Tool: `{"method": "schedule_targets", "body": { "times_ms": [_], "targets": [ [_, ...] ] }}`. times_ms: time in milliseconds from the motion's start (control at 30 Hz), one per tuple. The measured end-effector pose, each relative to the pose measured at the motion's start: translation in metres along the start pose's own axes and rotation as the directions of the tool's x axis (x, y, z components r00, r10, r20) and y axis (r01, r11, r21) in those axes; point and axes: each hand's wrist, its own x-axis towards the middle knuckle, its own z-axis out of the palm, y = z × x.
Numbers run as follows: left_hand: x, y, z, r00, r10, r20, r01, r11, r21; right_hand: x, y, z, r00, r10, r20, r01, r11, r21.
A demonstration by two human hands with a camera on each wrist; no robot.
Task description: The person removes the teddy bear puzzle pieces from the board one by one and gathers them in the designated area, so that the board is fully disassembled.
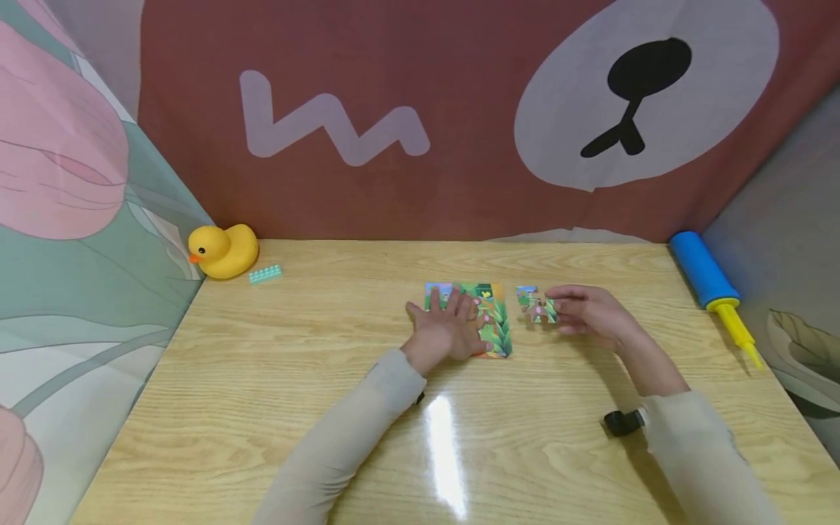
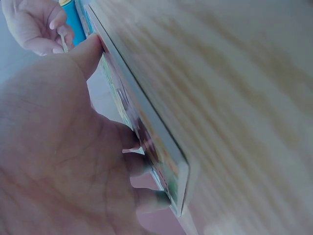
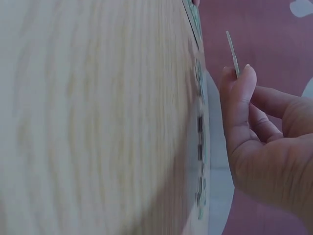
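A colourful picture puzzle board (image 1: 504, 332) lies flat on the wooden table. My left hand (image 1: 441, 329) rests on it with fingers spread, and in the left wrist view its thumb and fingertips touch the board's surface (image 2: 157, 147). To the right of the board, my right hand (image 1: 590, 315) pinches a small puzzle piece (image 1: 543, 311) by its edge. In the right wrist view that thin piece (image 3: 233, 53) is held above the table, edge-on. Other puzzle pieces (image 3: 201, 161) lie beneath it on the tabletop. The left palm hides part of the board's picture.
A yellow rubber duck (image 1: 226, 251) and a turquoise toy brick (image 1: 265, 274) are at the table's back left. Near the right edge lies a blue and yellow pump-like toy (image 1: 709, 281). A curtain with a printed bear face (image 1: 459, 197) hangs behind the table.
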Motion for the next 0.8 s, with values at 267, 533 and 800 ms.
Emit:
{"method": "schedule_targets", "body": {
  "times_ms": [267, 533, 800],
  "targets": [
    [0.000, 0.000, 0.002, 1.000, 0.009, -0.021, -0.009, 1.000, -0.001, -0.009, 0.010, -0.018, 1.000, 0.001, -0.008, -0.001, 1.000, -0.008],
    [0.000, -0.002, 0.003, 0.998, -0.015, -0.054, 0.012, 0.998, -0.055, -0.021, 0.023, -0.037, 0.999, -0.039, -0.021, 0.041, 0.997, 0.069],
    [0.001, -0.002, 0.004, 0.998, -0.010, -0.057, 0.006, 0.997, -0.072, -0.032, 0.026, -0.049, 0.996, 0.045, -0.076, -0.040, 0.997, 0.061]
  ]
}}
